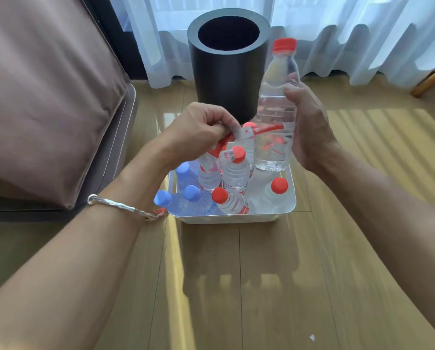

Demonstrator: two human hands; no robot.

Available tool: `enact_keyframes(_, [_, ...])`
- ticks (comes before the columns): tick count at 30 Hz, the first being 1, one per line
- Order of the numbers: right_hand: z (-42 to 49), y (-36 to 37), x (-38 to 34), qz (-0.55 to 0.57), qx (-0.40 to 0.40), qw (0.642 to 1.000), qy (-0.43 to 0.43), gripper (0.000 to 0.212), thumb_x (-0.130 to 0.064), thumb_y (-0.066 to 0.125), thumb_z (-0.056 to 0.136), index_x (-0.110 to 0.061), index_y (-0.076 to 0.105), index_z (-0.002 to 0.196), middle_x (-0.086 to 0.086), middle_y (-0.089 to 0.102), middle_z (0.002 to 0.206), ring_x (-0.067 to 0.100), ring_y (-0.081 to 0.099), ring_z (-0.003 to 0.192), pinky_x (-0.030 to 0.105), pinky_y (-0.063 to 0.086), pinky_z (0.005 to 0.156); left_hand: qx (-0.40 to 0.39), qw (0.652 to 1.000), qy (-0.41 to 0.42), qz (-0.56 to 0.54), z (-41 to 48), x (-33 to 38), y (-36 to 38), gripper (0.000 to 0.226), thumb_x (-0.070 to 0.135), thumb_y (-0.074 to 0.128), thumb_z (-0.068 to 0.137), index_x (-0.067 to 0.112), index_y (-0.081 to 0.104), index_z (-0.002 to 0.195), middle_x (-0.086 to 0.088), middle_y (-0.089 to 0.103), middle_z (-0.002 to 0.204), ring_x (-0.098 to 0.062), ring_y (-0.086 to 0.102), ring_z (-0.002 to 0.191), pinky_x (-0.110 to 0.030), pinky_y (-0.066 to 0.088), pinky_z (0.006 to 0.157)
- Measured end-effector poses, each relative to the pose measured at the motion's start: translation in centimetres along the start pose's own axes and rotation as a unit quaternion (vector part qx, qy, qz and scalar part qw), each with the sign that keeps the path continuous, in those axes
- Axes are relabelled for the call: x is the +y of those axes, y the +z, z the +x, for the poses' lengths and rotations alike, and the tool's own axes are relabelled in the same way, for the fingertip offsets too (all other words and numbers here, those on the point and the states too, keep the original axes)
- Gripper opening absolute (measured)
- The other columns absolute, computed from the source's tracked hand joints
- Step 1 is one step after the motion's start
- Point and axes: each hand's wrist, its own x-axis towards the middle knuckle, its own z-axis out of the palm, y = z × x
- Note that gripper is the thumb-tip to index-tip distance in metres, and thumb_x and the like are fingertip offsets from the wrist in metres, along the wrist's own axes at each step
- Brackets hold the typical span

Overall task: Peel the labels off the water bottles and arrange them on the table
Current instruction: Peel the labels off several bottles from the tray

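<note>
At far left a brown cushion [47, 92] is lying on the sofa. Moving right, the left hand [198, 130], its grip pinched shut on the red label [239, 137], is pulling the strip sideways off the bottle. Below, a white tub [236, 218] on the floor is holding blue-capped bottles [186, 195] and red-capped bottles [234, 170]. Behind stands a black bin [226, 69]. Further right, the right hand [310, 122] is gripping the clear red-capped bottle [277, 109] upright, above the tub's far corner.
</note>
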Motion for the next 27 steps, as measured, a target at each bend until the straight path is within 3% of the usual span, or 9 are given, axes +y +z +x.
enact_keyframes(5, [-0.5,0.4,0.6,-0.062,-0.01,0.998,-0.009,0.036,-0.026,0.065,0.086,-0.015,0.056,0.119,0.0,0.066,0.096,0.013,0.068,0.084,0.034,0.057,0.079,-0.052,0.998,-0.018,-0.014,0.0,0.5,0.5,0.031,-0.002,0.048,0.084,0.017,0.066,0.067,0.006,0.064,0.06,-0.012,0.056,0.059,-0.03,0.05,0.066])
enact_keyframes(10, [-0.4,0.6,0.5,-0.137,0.024,0.99,-0.011,0.042,-0.036,0.075,0.069,-0.02,0.065,0.106,-0.002,0.069,0.093,0.019,0.07,0.088,0.045,0.059,0.086,-0.157,0.987,-0.041,-0.009,-0.6,1.2,0.4,0.035,0.0,0.047,0.093,0.016,0.063,0.066,0.011,0.063,0.057,-0.002,0.059,0.054,-0.014,0.048,0.055])
enact_keyframes(13, [-0.2,0.5,0.1,-0.159,0.043,0.986,-0.013,0.055,-0.037,0.076,0.072,-0.012,0.059,0.117,-0.001,0.067,0.1,0.015,0.07,0.091,0.035,0.059,0.084,-0.247,0.965,-0.086,0.004,-0.9,1.1,-0.1,0.032,0.004,0.052,0.095,0.016,0.068,0.07,0.009,0.068,0.064,-0.005,0.065,0.061,-0.016,0.05,0.061])
enact_keyframes(16, [-0.1,0.4,-0.3,-0.198,0.074,0.977,-0.041,0.047,-0.034,0.08,0.077,-0.016,0.055,0.112,-0.007,0.062,0.097,0.007,0.065,0.087,0.025,0.056,0.08,-0.285,0.948,-0.126,0.058,-0.9,0.9,0.0,0.026,0.01,0.057,0.094,0.017,0.071,0.074,0.005,0.072,0.073,-0.01,0.068,0.069,-0.021,0.052,0.068])
enact_keyframes(21, [-0.3,0.6,-0.6,-0.249,0.096,0.96,-0.09,0.04,-0.041,0.078,0.077,-0.028,0.05,0.103,-0.015,0.059,0.093,0.006,0.063,0.087,0.03,0.057,0.083,-0.241,0.944,-0.145,0.172,-0.3,0.1,0.9,0.015,0.024,0.061,0.094,0.021,0.073,0.087,-0.001,0.074,0.094,-0.017,0.071,0.09,-0.032,0.057,0.087])
enact_keyframes(25, [-0.4,1.0,-0.7,-0.249,0.101,0.956,-0.117,0.038,-0.04,0.074,0.08,-0.028,0.048,0.105,-0.017,0.056,0.093,0.004,0.061,0.085,0.028,0.057,0.083,-0.14,0.964,-0.132,0.182,-0.1,-0.1,-0.9,0.019,0.025,0.058,0.096,0.027,0.07,0.081,0.008,0.069,0.08,-0.008,0.065,0.074,-0.024,0.052,0.067])
enact_keyframes(27, [-0.4,1.2,-0.7,-0.252,0.102,0.954,-0.124,0.038,-0.041,0.073,0.08,-0.028,0.047,0.105,-0.018,0.055,0.093,0.004,0.06,0.085,0.028,0.057,0.083,-0.043,0.971,-0.127,0.2,-0.1,-0.5,-2.2,0.02,0.023,0.054,0.096,0.022,0.071,0.086,0.002,0.071,0.087,-0.014,0.065,0.077,-0.029,0.054,0.07])
